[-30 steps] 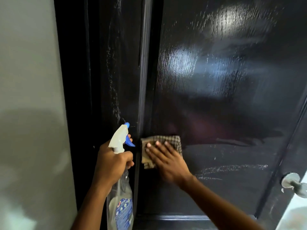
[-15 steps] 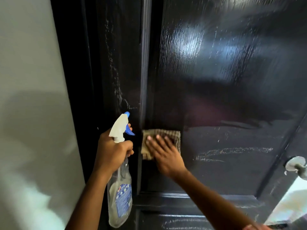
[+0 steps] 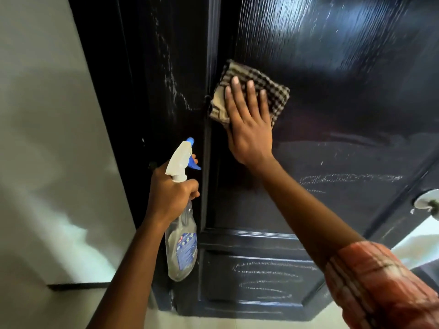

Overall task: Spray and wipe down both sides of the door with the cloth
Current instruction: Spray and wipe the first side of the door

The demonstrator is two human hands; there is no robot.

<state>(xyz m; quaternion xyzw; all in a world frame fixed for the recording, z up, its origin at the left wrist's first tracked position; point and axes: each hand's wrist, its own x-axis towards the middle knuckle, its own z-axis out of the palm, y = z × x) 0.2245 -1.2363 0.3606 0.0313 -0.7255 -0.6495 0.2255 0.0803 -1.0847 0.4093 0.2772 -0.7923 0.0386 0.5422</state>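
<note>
**A:** What surrounds you in the head view?
**B:** A pale wall (image 3: pixel 47 162) on your left, the dark door frame (image 3: pixel 114 91) beside it, and a metal handle (image 3: pixel 425 201) at the right edge.
**A:** Room to move?
**B:** The door (image 3: pixel 344 79) has a glossy, grained black panel, streaked white. It lies open above and right of the cloth (image 3: pixel 276 97), with a raised moulding (image 3: pixel 207 148) just left.
**A:** Hands?
**B:** Your right hand (image 3: pixel 249 129) presses the checked cloth flat, fingers straight. Your left hand (image 3: pixel 171 195) grips the clear spray bottle (image 3: pixel 181 248) by its neck.
</note>
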